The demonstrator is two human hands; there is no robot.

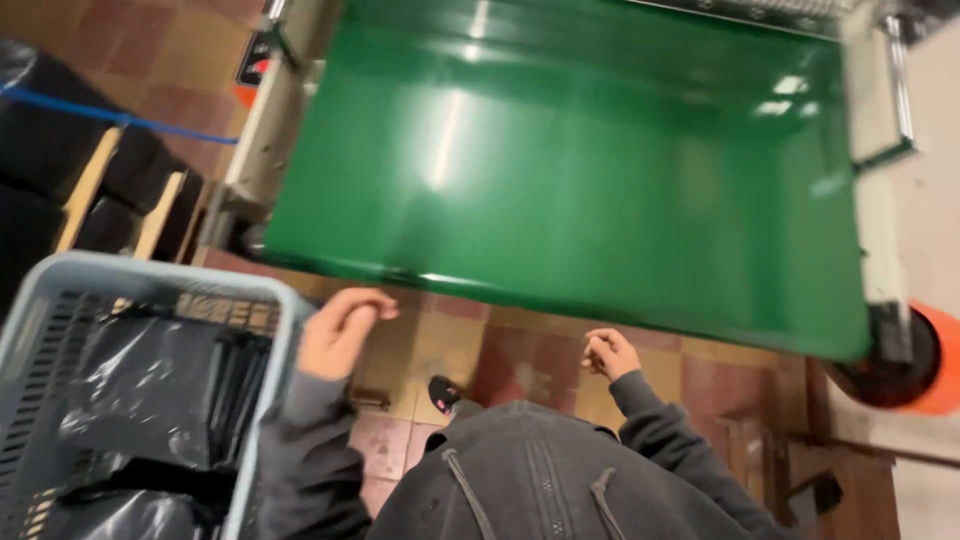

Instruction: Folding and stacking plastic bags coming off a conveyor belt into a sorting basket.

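Observation:
I look down over my dark grey hooded top at a wide green conveyor belt (560, 170) that fills the upper middle of the view. My left hand (338, 330) hangs just below the belt's near edge, fingers curled, right beside the rim of a pale blue plastic basket (160, 275). The basket holds shiny black plastic bags (140, 390). My right hand (608, 352) is also under the belt's edge, loosely curled with nothing visible in it. Neither hand touches the belt.
The belt's off-white metal frame (265, 130) runs along its left side. An orange roller end (930, 360) sits at the right. Black bags with a blue cord (90, 110) lie at far left. The floor has red and tan tiles (500, 350).

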